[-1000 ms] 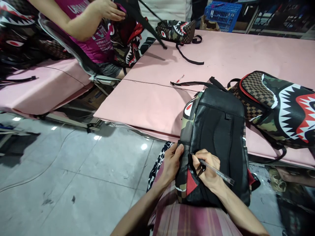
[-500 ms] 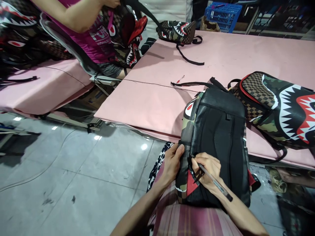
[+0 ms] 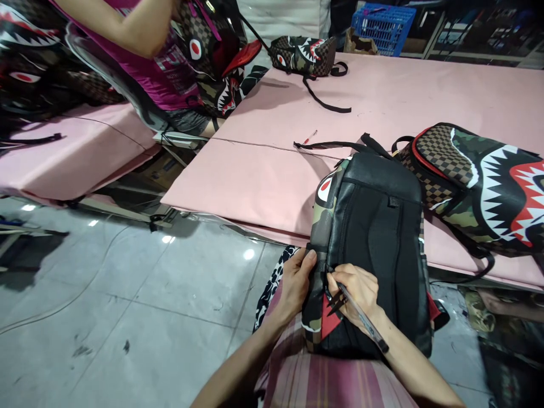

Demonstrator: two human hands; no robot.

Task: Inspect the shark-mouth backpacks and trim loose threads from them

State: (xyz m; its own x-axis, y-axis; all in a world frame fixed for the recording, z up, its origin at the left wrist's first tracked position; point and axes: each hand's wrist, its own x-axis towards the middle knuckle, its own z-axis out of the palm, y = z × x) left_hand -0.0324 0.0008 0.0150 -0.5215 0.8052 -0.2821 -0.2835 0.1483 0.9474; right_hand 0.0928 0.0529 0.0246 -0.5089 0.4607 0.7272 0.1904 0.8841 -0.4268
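Note:
A black backpack [image 3: 378, 226] lies back panel up on my lap, leaning against the table edge, with a camouflage side and a red patch low on its left. My left hand [image 3: 297, 280] is closed on its left side, the thumb on top. My right hand [image 3: 355, 289] holds a pen [image 3: 365, 320] with a clear barrel, its dark end pointing down toward my wrist. A dark, pointed tool [image 3: 335, 304], perhaps small snips, also sticks out under those fingers. The right fingertips touch the seam beside the back panel; the pen's other end is hidden there.
Another shark-mouth backpack [image 3: 488, 187] lies on the pink table [image 3: 255, 170] at right, a smaller bag [image 3: 304, 55] at the far edge. A red pen [image 3: 310, 136] lies near a strap. A person in a purple shirt [image 3: 170, 73] handles a bag at left. Behind stands a blue crate [image 3: 382, 28].
The pen's dark end has swung slightly left and down in my right hand, which has shifted a little left. The other person's bag has turned and their arm has moved. My left hand stays put.

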